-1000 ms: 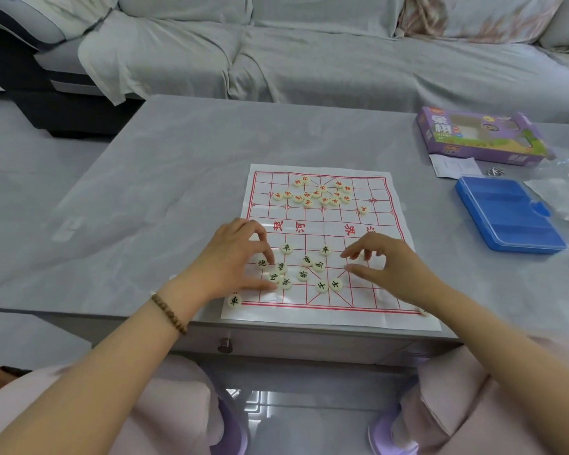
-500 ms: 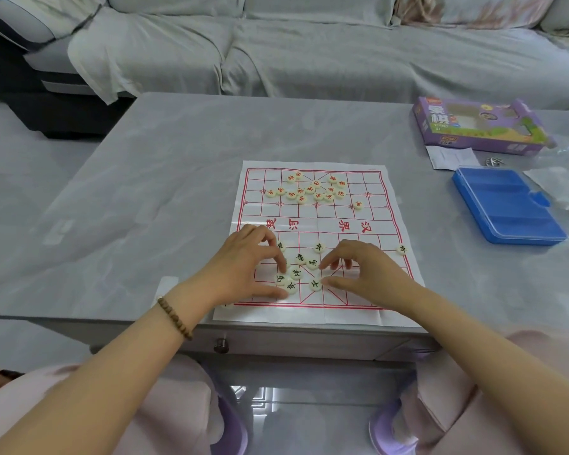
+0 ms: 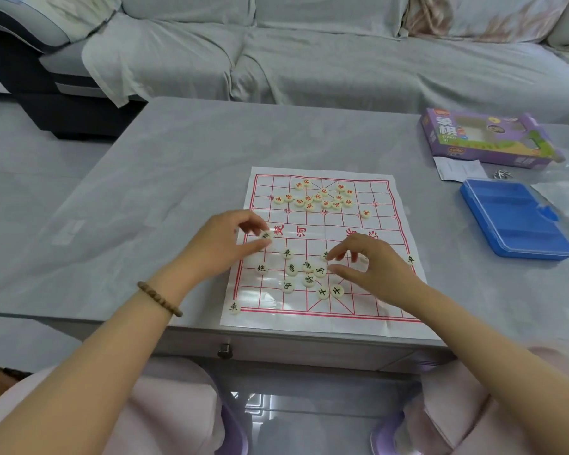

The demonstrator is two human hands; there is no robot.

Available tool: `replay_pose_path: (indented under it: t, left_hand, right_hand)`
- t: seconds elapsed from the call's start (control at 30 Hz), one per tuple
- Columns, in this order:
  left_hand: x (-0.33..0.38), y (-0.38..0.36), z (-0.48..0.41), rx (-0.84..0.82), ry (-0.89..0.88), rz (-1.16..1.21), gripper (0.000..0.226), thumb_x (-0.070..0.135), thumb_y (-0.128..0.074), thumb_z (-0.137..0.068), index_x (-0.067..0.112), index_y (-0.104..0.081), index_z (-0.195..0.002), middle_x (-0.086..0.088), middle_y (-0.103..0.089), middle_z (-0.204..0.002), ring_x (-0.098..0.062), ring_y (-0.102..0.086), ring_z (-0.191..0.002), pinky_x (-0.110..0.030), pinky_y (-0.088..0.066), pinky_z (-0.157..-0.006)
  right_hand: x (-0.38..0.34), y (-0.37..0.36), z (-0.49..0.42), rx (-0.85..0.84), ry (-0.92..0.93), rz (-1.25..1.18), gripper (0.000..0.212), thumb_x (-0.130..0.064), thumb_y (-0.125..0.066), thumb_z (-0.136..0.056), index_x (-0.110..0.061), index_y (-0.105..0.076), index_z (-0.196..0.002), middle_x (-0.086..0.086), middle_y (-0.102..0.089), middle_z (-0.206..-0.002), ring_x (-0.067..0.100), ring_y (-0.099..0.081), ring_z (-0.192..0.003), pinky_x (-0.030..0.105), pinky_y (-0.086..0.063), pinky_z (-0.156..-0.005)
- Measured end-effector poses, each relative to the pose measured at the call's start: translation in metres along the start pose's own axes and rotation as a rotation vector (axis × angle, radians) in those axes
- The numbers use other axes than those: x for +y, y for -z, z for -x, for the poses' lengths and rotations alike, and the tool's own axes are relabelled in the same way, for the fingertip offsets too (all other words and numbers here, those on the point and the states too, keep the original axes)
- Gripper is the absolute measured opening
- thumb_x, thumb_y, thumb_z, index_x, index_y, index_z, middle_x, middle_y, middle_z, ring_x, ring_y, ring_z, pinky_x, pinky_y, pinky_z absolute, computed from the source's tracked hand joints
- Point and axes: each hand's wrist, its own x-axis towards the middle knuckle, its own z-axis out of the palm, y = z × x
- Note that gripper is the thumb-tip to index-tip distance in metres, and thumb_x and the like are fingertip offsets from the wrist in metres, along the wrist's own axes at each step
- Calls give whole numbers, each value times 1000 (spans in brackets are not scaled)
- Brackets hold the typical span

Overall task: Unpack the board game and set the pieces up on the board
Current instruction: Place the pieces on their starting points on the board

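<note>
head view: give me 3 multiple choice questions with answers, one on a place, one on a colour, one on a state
1. Where does the blue case lie relative to the board?
A) left of it
B) right of it
C) on it

2. What colour are the characters on the far-end pieces?
A) red
B) blue
C) green

3. What is the left hand doing?
A) pinching a game piece
B) lying flat
C) holding a pen

Answers:
1 B: it sits past the board's right edge.
2 A: their marks are red.
3 A: thumb and forefinger close on a piece near the board's left edge.
</note>
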Motion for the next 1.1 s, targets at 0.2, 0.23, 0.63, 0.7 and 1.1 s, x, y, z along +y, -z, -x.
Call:
replay_pose_path:
  t: [0.2, 0.23, 0.63, 0.7, 1.1]
  left_hand:
    - [-39, 5, -5, -93, 109, -210, 25, 32, -67, -84, 25, -64, -108, 10, -60, -100, -10, -55, -95, -23, -45, -83]
    - [-41, 4, -5, -101, 104, -210, 25, 32, -66, -84, 26, -64, -109, 10, -59, -101, -10, -55, -96, -22, -44, -83]
    - [-38, -1, -3, -100, 80, -133, 39, 26, -67, -85, 27, -55, -122, 12, -59, -107, -9, -52, -99, -20, -41, -83]
    - [-38, -2, -3, -112, 79, -137, 42, 28, -67, -84, 28, -53, -124, 13, -58, -109, -9, -51, -100, -20, -41, -83]
    - [-37, 1, 11, -47, 76, -144, 40, 40, -61, -87, 31, -51, -125, 17, -49, -118, -2, -44, -105, -24, -40, -92]
  right_hand:
    - [-19, -11, -22, 1, 47, -29, 14, -31, -65, -85, -28, -66, -98, -13, -59, -98, 4, -53, -83, 11, -40, -74]
    - [-21, -12, -25, 1, 53, -31, 14, -30, -65, -85, -28, -66, -99, -13, -59, -98, 4, -53, -83, 14, -41, -77]
    - [-22, -17, -32, -13, 36, -10, 14, -30, -65, -84, -31, -65, -98, -15, -58, -96, 3, -53, -83, 11, -40, -74]
    - [-23, -17, -28, -31, 46, 2, 13, -32, -66, -83, -33, -64, -95, -17, -57, -93, 2, -53, -81, 11, -40, -71]
    - [-39, -47, -6, -2, 137, 372, 39, -60, -61, -77, -27, -66, -98, -11, -56, -96, 8, -46, -90, 26, -30, -93]
